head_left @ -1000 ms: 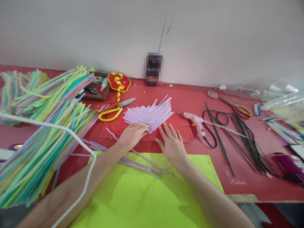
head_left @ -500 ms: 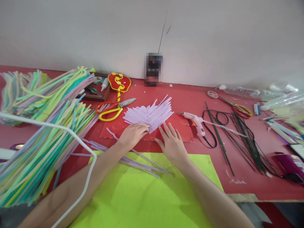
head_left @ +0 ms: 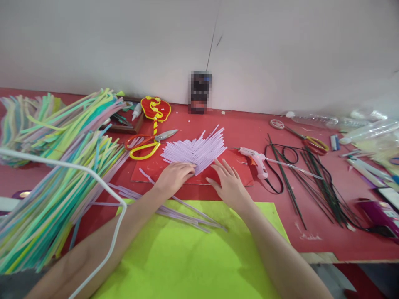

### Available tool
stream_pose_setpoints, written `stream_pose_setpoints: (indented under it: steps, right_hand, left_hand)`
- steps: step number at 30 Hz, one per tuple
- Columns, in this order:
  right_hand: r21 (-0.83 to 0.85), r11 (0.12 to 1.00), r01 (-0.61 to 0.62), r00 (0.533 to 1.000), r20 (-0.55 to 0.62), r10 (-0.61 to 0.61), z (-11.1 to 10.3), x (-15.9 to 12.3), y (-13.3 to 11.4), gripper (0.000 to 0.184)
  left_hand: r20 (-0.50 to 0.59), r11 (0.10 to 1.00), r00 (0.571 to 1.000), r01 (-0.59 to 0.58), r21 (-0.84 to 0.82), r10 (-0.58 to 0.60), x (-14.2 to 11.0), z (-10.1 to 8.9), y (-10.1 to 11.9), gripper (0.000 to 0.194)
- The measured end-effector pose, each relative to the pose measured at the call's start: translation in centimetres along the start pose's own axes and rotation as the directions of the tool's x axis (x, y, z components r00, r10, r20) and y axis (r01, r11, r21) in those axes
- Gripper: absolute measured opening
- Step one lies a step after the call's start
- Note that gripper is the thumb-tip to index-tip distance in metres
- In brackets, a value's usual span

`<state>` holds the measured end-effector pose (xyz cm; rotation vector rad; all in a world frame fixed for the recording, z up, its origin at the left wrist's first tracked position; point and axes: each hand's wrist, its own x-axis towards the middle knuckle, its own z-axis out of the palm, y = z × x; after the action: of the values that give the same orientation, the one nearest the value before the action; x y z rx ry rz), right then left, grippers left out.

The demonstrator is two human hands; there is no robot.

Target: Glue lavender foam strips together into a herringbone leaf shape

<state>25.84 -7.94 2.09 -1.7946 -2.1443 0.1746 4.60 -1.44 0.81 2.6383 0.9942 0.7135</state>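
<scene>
Lilac pipe cleaners laid side by side in a V-shaped, leaf-like piece point(head_left: 195, 149) rest on a red board point(head_left: 243, 176). My left hand point(head_left: 176, 174) has its fingers pressed together at the lower tip of this piece, pinching it; the thumb is partly hidden. My right hand point(head_left: 229, 182) lies just right of the tip, fingers spread, holding nothing. Below my hands, several loose lilac pipe cleaners point(head_left: 187, 220) reach over a lime-green sheet point(head_left: 193, 257), passing under my left forearm.
A pink glue gun point(head_left: 255, 160) lies right of the board, near dark green stems point(head_left: 324, 182). Scissors with red and yellow handles point(head_left: 145, 147) lie left. Many coloured pipe cleaners point(head_left: 62, 199) fill the left side. A white cable point(head_left: 116, 232) crosses my left forearm.
My right hand has shifted slightly right, away from the edge of the lilac piece. My left hand stays at its tip. The camera view has moved a little.
</scene>
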Motion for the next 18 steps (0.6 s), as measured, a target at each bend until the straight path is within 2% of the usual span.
stream_pose_setpoints:
  steps: [5,14,18]
  right_hand:
    - [0.068,0.994,-0.085,0.995,-0.054,0.088,0.24,0.47,0.64,0.054]
    - [0.033,0.996,-0.087,0.995,-0.038,0.088,0.26,0.4,0.19,0.059]
    - [-0.017,0.998,-0.068,0.998,0.005,0.068,0.21,0.16,-0.09,0.055]
  left_hand:
    - [-0.002,1.0,1.0,-0.005,-0.008,0.005,0.1,-0.17,0.2,0.008]
    - [0.009,1.0,1.0,0.007,-0.002,-0.007,0.05,-0.09,0.05,0.008]
    - [0.011,1.0,1.0,0.006,0.008,-0.006,0.09,-0.12,0.1,0.008]
